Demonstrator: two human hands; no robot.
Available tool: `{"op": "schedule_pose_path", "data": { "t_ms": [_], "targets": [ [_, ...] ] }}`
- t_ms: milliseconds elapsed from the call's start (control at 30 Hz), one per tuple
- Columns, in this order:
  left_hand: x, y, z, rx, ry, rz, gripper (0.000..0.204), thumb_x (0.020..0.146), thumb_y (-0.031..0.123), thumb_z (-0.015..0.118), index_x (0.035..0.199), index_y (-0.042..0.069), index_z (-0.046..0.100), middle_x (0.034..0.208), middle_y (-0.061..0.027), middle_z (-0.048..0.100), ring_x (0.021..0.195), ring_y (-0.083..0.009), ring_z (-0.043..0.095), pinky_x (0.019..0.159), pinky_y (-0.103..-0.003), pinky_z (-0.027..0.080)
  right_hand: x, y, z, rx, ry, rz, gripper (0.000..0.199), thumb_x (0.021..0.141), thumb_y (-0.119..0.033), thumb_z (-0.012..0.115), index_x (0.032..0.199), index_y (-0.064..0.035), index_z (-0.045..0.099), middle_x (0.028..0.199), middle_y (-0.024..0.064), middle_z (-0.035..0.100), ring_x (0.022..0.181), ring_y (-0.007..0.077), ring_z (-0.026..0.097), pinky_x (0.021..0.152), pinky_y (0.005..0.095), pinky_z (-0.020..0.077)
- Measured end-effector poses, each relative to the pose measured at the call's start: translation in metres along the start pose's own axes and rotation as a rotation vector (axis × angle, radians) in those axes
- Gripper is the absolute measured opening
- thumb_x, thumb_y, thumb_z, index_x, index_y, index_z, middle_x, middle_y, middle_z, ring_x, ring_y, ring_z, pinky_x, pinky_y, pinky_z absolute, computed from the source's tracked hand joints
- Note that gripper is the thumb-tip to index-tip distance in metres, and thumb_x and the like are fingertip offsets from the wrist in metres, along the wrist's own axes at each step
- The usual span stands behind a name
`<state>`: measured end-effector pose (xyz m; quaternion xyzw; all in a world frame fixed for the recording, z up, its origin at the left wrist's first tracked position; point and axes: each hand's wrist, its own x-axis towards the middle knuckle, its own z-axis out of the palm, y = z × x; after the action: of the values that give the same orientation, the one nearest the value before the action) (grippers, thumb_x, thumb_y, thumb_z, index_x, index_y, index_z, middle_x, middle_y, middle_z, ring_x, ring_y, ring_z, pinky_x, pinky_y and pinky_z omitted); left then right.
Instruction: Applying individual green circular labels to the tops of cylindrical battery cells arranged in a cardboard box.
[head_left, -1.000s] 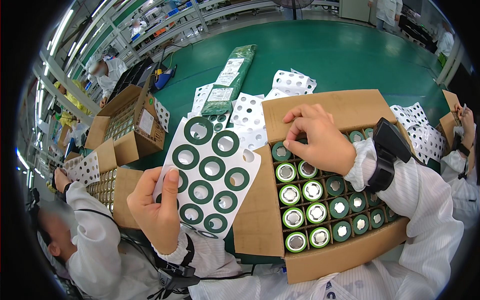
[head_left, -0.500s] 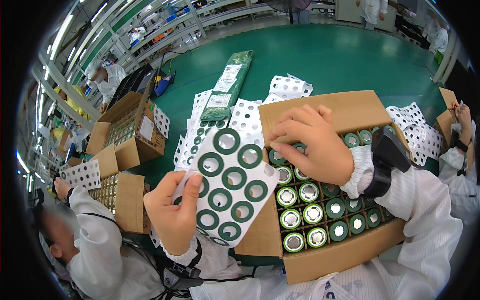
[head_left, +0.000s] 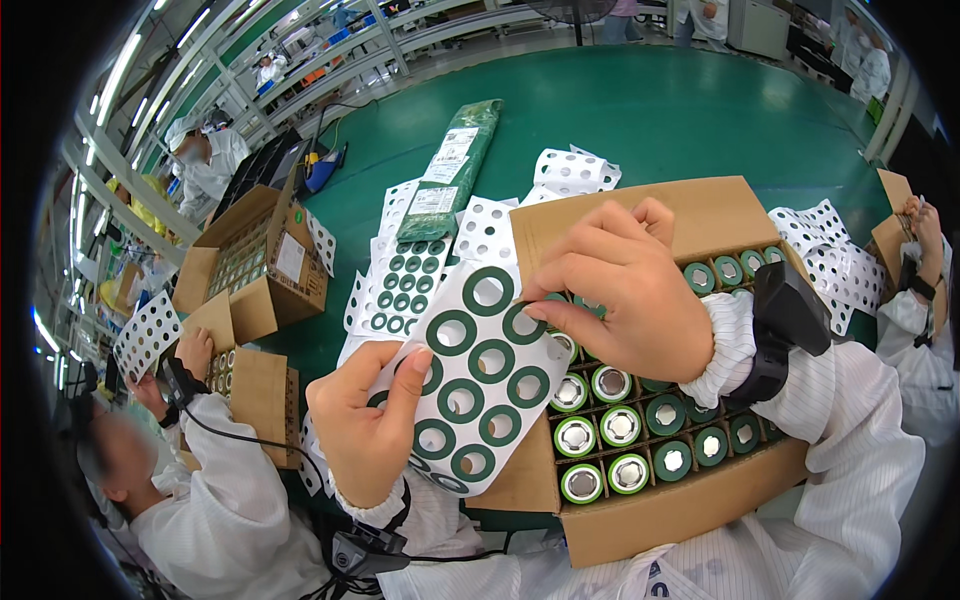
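Note:
My left hand (head_left: pixel 372 420) grips a white backing sheet (head_left: pixel 478 375) covered with dark green ring stickers and tilts it over the left edge of an open cardboard box (head_left: pixel 690 500). Upright cylindrical cells (head_left: pixel 620 425) fill the box, some with bare silver tops, some wearing green rings. My right hand (head_left: pixel 625 290) hovers over the sheet's upper right, thumb and forefinger pinching at a green ring (head_left: pixel 525 322) there. A black band sits on that wrist (head_left: pixel 785 320).
More ring sheets (head_left: pixel 405 280), emptied punched sheets (head_left: pixel 570 172) and a long green pack (head_left: pixel 460 160) lie on the green table. Other cardboard boxes (head_left: pixel 255 265) stand at the left. Co-workers in white sit at the lower left (head_left: pixel 200 500) and the right edge (head_left: pixel 915 260).
My left hand carried the ring sheet rightward, over the box edge. My right hand left the cells and came across to the sheet, where its fingers now pinch a ring.

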<state>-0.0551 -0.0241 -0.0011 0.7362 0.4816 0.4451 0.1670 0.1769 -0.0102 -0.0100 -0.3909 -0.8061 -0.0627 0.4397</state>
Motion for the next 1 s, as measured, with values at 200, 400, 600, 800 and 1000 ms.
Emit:
{"op": "schedule_pose_path", "data": {
  "t_ms": [200, 400, 600, 800, 1000],
  "targets": [
    [0.000, -0.003, 0.000, 0.036, -0.003, 0.001, 0.016, 0.080, 0.011, 0.067, 0.075, -0.004, 0.064, 0.055, -0.0077, 0.059, 0.047, -0.0074, 0.050, 0.043, -0.021, 0.034, -0.003, -0.002, -0.008, 0.074, -0.066, 0.019, 0.013, 0.069, -0.014, 0.071, 0.075, -0.0145, 0.059, 0.078, -0.0039, 0.056, 0.086, 0.0169, 0.051, 0.082, 0.0360, 0.0268],
    [0.000, -0.007, -0.014, 0.012, 0.130, -0.069, 0.017, 0.082, 0.011, 0.066, 0.077, -0.005, 0.060, 0.058, -0.0040, 0.057, 0.054, -0.0052, 0.046, 0.048, -0.020, 0.035, -0.004, 0.019, -0.004, 0.462, -0.144, 0.364, 0.011, 0.076, -0.015, 0.066, 0.078, -0.0062, 0.062, 0.092, 0.0051, 0.057, 0.093, 0.0190, 0.049, 0.085, 0.0319, 0.0363],
    [-0.003, -0.007, -0.020, 0.009, 0.175, -0.051, 0.017, 0.083, 0.011, 0.065, 0.078, -0.005, 0.059, 0.060, -0.0017, 0.056, 0.055, -0.0044, 0.045, 0.049, -0.020, 0.033, -0.012, 0.026, -0.001, 0.465, -0.574, 0.733, 0.013, 0.072, -0.019, 0.069, 0.073, -0.0058, 0.067, 0.114, 0.0059, 0.049, 0.105, 0.0236, 0.044, 0.093, 0.0329, 0.0369],
    [-0.002, -0.006, -0.020, 0.008, 0.158, -0.053, 0.018, 0.083, 0.012, 0.065, 0.078, -0.005, 0.059, 0.059, -0.0016, 0.055, 0.054, -0.0042, 0.043, 0.048, -0.019, 0.031, -0.012, 0.022, -0.001, 0.342, -0.585, 0.682, 0.015, 0.071, -0.022, 0.069, 0.072, -0.0071, 0.068, 0.114, 0.0042, 0.051, 0.112, 0.0254, 0.037, 0.098, 0.0362, 0.0277],
    [-0.003, -0.007, -0.020, 0.021, 0.172, -0.034, 0.018, 0.084, 0.012, 0.064, 0.077, -0.005, 0.059, 0.058, -0.0013, 0.055, 0.052, -0.0043, 0.042, 0.047, -0.020, 0.030, -0.015, 0.022, 0.003, 0.312, -0.585, 0.658, 0.015, 0.070, -0.025, 0.069, 0.071, -0.0097, 0.068, 0.112, 0.0024, 0.052, 0.113, 0.0253, 0.037, 0.100, 0.0383, 0.0204]
  ]
}}
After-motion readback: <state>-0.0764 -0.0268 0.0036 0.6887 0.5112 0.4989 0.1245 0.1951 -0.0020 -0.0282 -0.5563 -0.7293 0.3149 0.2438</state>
